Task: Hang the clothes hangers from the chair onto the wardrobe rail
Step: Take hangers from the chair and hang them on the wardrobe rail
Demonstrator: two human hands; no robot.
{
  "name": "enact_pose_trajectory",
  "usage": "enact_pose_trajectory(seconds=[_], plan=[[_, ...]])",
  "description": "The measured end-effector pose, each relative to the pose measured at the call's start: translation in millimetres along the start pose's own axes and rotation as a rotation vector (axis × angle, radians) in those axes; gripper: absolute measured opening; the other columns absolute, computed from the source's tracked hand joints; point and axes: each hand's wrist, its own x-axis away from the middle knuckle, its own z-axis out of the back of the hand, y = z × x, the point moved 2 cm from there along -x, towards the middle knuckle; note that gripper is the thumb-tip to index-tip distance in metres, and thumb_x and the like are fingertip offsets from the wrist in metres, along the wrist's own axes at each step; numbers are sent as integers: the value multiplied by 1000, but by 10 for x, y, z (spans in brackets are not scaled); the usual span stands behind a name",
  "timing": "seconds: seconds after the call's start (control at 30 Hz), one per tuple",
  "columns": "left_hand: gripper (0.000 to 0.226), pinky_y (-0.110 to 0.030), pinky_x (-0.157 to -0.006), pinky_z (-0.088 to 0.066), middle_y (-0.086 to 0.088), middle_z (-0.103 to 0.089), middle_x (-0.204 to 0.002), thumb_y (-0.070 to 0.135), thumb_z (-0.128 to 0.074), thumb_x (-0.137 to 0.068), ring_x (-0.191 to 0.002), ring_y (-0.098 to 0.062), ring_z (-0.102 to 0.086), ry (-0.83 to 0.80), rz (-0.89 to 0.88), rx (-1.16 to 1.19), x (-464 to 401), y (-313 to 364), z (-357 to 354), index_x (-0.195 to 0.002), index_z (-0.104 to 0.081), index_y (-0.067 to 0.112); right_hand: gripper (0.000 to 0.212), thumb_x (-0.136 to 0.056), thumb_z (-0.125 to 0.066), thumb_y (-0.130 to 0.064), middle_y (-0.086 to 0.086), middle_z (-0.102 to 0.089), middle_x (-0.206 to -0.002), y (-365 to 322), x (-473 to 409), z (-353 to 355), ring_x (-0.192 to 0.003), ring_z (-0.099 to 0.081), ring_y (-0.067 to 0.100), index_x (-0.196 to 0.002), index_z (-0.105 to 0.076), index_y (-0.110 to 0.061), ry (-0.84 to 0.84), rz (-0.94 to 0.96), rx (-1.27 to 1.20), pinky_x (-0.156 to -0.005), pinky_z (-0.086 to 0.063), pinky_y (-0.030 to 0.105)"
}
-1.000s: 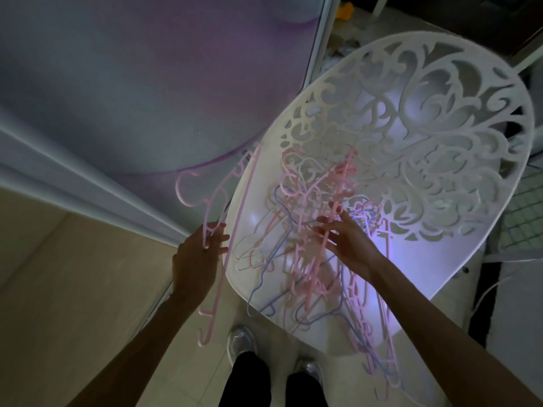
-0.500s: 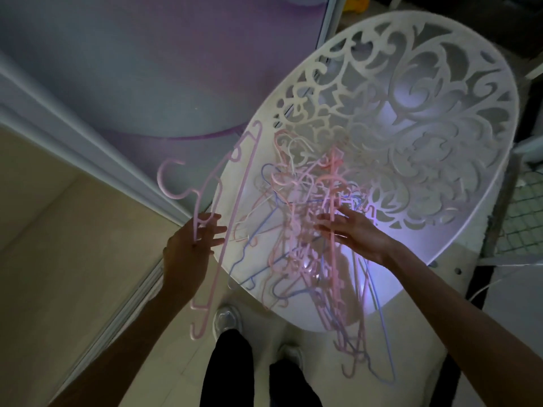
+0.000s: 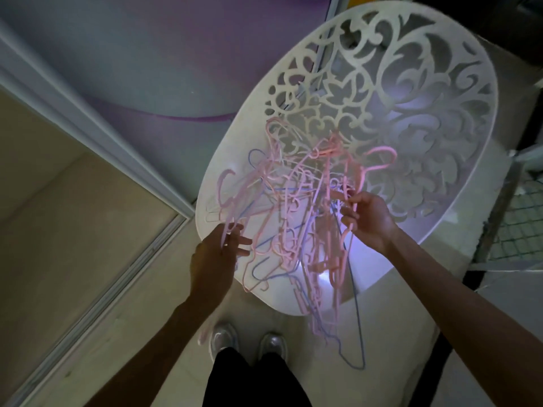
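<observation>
Blurring pink hangers point(image 3: 296, 218) hide each hand's grip

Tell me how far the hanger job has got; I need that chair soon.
Nothing looks hung yet: no wardrobe rail shows in the head view. In hand: the left hand grips a pink hanger at the chair's edge, and the right hand pinches another pink one lifted from the pile. Left: a tangled heap of pink and blue hangers covers the white chair seat.
</observation>
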Motion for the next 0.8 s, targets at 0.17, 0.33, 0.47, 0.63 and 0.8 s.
enact_pose_trajectory(seconds=[0.17, 0.33, 0.47, 0.63, 0.8], plan=[[12, -26, -58, -49, 6, -70, -72, 27, -46, -97, -48, -4, -63, -37, 3, -29, -84, 149, -138, -92, -56, 22, 17, -66, -56, -13, 2, -63, -69, -32, 11, 156, -25, -23, 5, -79, -45, -10, -49, 54, -94, -29, -19, 16], [17, -27, -59, -51, 6, -66, -73, 30, -52, -94, -43, -5, -58, 24, 17, -45, -188, 325, -455, -89, -48, 15, 20, -81, -58, -31, -2, -38, -67, -29, 122, 262, -25, -22, 2, -93, -54, -16, 18, 106, -17, -24, -18, 13], [21, -21, -48, -40, 0, -64, -73, 29, -53, -93, -38, -3, -53, 22, 37, -41, -235, 407, -678, -81, -44, 15, 25, -100, -34, -25, -4, -36, -59, -126, 221, 257, -27, -22, 2, -96, -57, -16, 39, 123, 1, -25, -17, 13], [29, -8, -41, -37, 6, -59, -63, 32, -49, -96, -34, 2, -50, 2, 40, -34, -218, 542, -582, -84, -57, 8, 26, -101, -35, -26, -6, -37, -52, -172, 440, 139, -28, -21, 2, -109, -58, -16, -58, 73, -16, -26, -17, 13], [28, -13, -37, -34, 3, -59, -54, 25, -43, -99, -27, 1, -46, -48, 160, 99, -98, 909, -105, -82, -56, 7, 20, -101, -35, -22, -7, -41, -49, -286, 847, -160, -28, -21, 1, -96, -52, -14, -117, 29, 137, -27, -17, 12]])
